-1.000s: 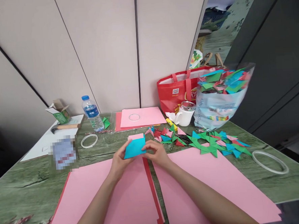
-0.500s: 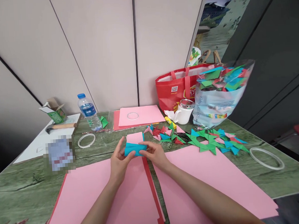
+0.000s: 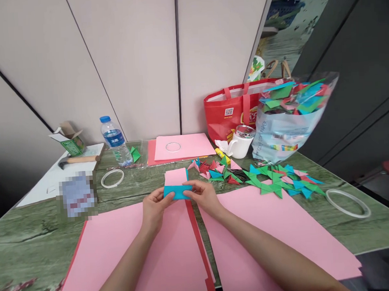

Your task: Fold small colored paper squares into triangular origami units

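A small piece of blue paper (image 3: 178, 192), folded into a flat strip, is pinched between my two hands. My left hand (image 3: 154, 207) grips its left end with thumb and fingers, and my right hand (image 3: 205, 198) grips its right end the same way. Just behind it lies a small stack of pink paper (image 3: 176, 177) with a blue edge. Large pink sheets (image 3: 167, 243) over red ones lie under my left forearm, and more pink sheets (image 3: 265, 229) lie under my right. Folded paper pieces (image 3: 215, 168) in several colours are heaped right of the strip.
Along the back stand a water bottle (image 3: 116, 141), a white mug (image 3: 242, 143), a red bag (image 3: 225, 117) and a clear bag (image 3: 276, 134) of folded paper. At the left are a hammer (image 3: 80, 159) and a green box (image 3: 72, 142). White rings (image 3: 348, 203) lie on the table.
The blue paper has gone from a loose, curved fold to a flatter, narrower strip. My left fingers, spread before, have closed in around its end.
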`<state>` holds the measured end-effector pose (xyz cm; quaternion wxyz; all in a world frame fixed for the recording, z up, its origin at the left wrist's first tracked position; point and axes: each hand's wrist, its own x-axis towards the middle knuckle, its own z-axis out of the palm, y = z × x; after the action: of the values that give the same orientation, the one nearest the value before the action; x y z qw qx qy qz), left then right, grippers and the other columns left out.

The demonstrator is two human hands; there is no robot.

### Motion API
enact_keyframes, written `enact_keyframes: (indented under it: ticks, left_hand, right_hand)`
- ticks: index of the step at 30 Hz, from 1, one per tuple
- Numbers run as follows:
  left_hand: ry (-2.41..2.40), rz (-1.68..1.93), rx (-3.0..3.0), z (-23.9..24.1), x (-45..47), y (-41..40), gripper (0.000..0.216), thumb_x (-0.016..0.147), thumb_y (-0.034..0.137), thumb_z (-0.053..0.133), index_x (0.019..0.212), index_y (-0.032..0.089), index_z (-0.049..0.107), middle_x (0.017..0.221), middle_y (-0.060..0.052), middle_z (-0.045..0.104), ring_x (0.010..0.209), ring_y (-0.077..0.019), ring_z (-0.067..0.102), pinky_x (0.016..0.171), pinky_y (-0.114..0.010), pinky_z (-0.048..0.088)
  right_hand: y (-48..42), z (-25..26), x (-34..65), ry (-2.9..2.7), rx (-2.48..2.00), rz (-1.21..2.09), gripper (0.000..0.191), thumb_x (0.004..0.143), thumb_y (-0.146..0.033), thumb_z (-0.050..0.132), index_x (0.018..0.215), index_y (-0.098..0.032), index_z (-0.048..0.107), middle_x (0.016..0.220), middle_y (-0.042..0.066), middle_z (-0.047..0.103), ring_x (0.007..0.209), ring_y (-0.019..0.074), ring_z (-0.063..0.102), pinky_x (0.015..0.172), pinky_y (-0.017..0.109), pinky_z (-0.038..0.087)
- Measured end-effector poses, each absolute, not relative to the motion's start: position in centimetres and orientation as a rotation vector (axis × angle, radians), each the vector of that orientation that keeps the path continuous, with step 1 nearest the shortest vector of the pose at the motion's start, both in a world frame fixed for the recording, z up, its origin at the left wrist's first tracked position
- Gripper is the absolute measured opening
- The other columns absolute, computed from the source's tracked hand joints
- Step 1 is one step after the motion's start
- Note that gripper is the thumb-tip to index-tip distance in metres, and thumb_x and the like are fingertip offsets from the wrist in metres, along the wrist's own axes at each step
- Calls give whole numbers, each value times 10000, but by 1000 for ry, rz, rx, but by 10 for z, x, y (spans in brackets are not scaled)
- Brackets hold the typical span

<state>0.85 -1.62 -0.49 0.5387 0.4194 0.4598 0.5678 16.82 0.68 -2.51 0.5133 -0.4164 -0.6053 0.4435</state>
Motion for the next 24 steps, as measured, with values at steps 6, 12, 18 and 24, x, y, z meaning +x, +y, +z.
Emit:
enact_keyframes:
  ticks: [6, 12, 18, 24]
  left_hand:
    - [1104, 1370, 984, -5, 10, -17, 287, 579, 258, 708, 822, 115, 649, 748, -57, 700, 693, -200, 642, 705, -368, 530]
    - [1113, 1376, 963, -4, 11, -18, 257, 572, 252, 713, 783, 120, 649, 724, -42, 700, 670, -186, 640, 692, -355, 536]
    - [1121, 1361, 957, -4, 13, -19, 254, 560, 245, 720, 776, 128, 655, 702, -27, 698, 660, -173, 637, 689, -332, 535]
    - [1143, 1353, 966, -2, 15, -22, 261, 560, 239, 719, 779, 114, 653, 694, -37, 689, 663, -180, 632, 667, -331, 542]
  right_hand:
    - [5, -19, 169, -1396, -972, 1152, 230, 632, -275, 652, 837, -171, 646, 559, -14, 570, 502, 115, 514, 483, 229, 426]
    - [6, -19, 169, -1372, -945, 1219, 221, 628, -271, 653, 821, -163, 645, 553, -15, 575, 495, 113, 521, 485, 229, 429]
    - [6, -20, 168, -1427, -973, 1093, 223, 633, -279, 652, 832, -180, 661, 729, 24, 643, 602, 140, 559, 529, 243, 449]
    - [3, -16, 168, -1453, -1013, 1001, 169, 642, -292, 648, 773, -195, 694, 683, 12, 665, 576, 142, 557, 528, 248, 442]
